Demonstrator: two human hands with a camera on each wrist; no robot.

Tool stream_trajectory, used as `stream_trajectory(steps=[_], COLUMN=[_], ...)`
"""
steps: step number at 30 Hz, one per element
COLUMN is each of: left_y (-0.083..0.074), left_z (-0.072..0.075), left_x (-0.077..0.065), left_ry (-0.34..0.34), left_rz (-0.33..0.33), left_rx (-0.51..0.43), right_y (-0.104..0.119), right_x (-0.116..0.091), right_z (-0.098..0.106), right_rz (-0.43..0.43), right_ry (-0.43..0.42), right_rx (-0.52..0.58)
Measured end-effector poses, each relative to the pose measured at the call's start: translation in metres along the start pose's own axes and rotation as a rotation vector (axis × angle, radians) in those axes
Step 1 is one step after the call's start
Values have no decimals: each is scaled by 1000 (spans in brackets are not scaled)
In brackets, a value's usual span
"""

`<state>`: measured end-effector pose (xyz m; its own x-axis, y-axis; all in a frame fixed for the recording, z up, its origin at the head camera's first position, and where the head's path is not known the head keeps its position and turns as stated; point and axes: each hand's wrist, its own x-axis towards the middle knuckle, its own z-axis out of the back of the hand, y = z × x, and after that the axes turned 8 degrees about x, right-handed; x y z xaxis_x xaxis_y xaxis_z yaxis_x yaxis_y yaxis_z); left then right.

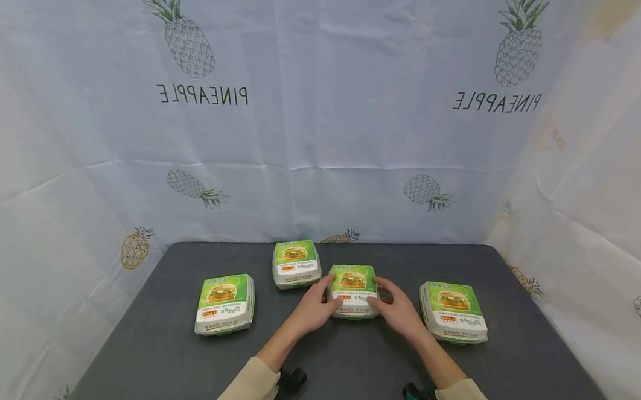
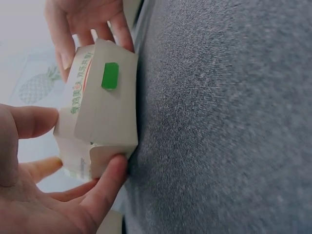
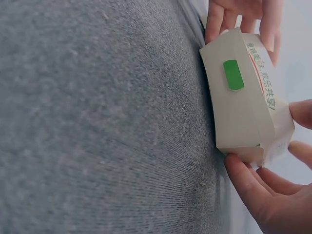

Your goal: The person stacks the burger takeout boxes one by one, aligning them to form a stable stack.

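Burger box (image 1: 354,286) gripped from both sides on the counter (image 1: 355,371).
We find the left hand (image 1: 317,305) and right hand (image 1: 400,313) opposed, fingers spread to box width and curled against its sides, presumably for level control; it sits between the rear box (image 1: 297,264) and rightmost box (image 1: 453,312).

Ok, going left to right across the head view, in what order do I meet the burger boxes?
Leftmost burger box → rear burger box → gripped burger box, between the left hand and the right hand → rightmost burger box.
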<state>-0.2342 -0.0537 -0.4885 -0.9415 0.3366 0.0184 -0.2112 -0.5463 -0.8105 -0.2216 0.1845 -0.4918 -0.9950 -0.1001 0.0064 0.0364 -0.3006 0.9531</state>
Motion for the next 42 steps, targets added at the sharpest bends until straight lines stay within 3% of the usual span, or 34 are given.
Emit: stream_trajectory(steps=[19, 42], left_y=[9, 10], left_z=[9, 15], left_x=[-31, -65], left_ry=[14, 67], left_rz=[-16, -43], left_rx=[-4, 27], right_y=[9, 8], right_x=[-17, -42], right_z=[-14, -6], right_rz=[-11, -41], right_ry=[4, 160], right_rx=[-8, 44])
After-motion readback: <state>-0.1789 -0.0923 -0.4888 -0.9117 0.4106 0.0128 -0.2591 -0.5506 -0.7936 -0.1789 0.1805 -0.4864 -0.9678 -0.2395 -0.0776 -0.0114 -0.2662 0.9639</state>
